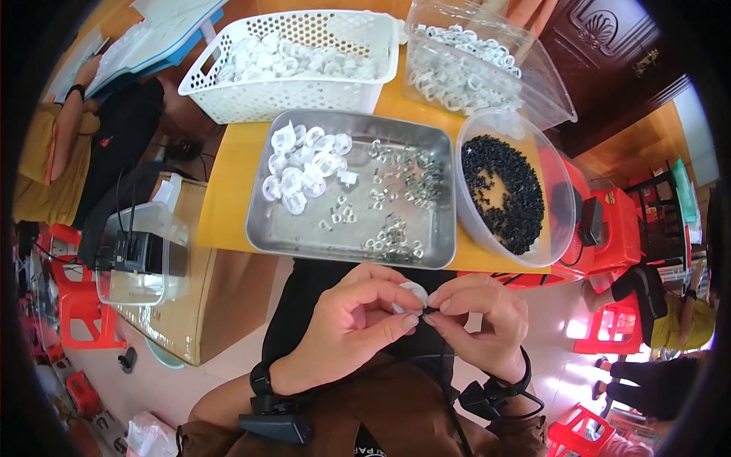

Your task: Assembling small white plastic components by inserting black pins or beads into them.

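My left hand (352,311) pinches a small white round plastic part (412,290) between thumb and fingers, just in front of the table's near edge. Fingertip to fingertip with it, my right hand (481,314) is closed on a tiny black piece (431,310) held against the white part. How the two pieces fit together is hidden by the fingers. Beyond both hands lies a metal tray (293,231). White translucent round parts (311,169) are heaped on its left, and small shiny metal pieces (396,235) are scattered to the right.
A clear oval tub (562,213) of small black pieces (525,199) stands right of the tray. Behind are a white perforated basket (304,99) and a clear bin (544,95), both holding white parts. A cardboard box (221,305) is at left. Other people sit on both sides.
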The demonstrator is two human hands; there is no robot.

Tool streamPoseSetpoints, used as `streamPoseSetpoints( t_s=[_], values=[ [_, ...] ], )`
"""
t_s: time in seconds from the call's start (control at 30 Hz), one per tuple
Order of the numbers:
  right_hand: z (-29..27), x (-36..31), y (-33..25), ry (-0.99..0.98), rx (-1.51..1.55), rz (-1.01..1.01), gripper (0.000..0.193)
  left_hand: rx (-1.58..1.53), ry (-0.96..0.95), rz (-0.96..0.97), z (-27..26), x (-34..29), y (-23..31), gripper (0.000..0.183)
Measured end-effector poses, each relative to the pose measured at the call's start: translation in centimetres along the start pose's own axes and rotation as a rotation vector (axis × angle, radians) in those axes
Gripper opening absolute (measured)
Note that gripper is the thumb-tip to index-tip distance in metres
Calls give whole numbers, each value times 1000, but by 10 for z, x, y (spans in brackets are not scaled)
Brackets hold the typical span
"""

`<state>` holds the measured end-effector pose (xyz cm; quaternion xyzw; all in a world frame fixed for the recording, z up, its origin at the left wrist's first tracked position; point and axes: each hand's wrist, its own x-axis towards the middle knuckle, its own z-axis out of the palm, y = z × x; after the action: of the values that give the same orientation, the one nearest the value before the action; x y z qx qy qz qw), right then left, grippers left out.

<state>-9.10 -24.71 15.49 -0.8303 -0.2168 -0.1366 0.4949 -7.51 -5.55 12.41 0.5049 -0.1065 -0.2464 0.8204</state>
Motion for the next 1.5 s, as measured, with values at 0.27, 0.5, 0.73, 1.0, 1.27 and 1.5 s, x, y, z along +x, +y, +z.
streamPoseSetpoints(
  t_s=[0.27, 0.5, 0.73, 1.0, 1.27, 1.5],
  values=[
    [16, -4, 2, 37, -1, -119, 29, -13, 29, -4, -6, -7, -5, 13],
    [23, -7, 2, 63, 36, -93, 30, 137, -10, 30, -10, -11, -2, 13],
    [25, -13, 11, 45, 191, 126, 23, -28, 64, 4, -8, -12, -5, 13],
    [28, -19, 11, 53, 298, 225, 18, -45, 61, -28, -5, -13, -6, 11],
    [31, -23, 11, 89, 290, 210, 15, 24, 45, -33, -2, -12, -7, 13],
    [12, -13, -3, -17, 25, 223, 15, 112, 169, 53, 1, -15, 0, 28]
  ],
)
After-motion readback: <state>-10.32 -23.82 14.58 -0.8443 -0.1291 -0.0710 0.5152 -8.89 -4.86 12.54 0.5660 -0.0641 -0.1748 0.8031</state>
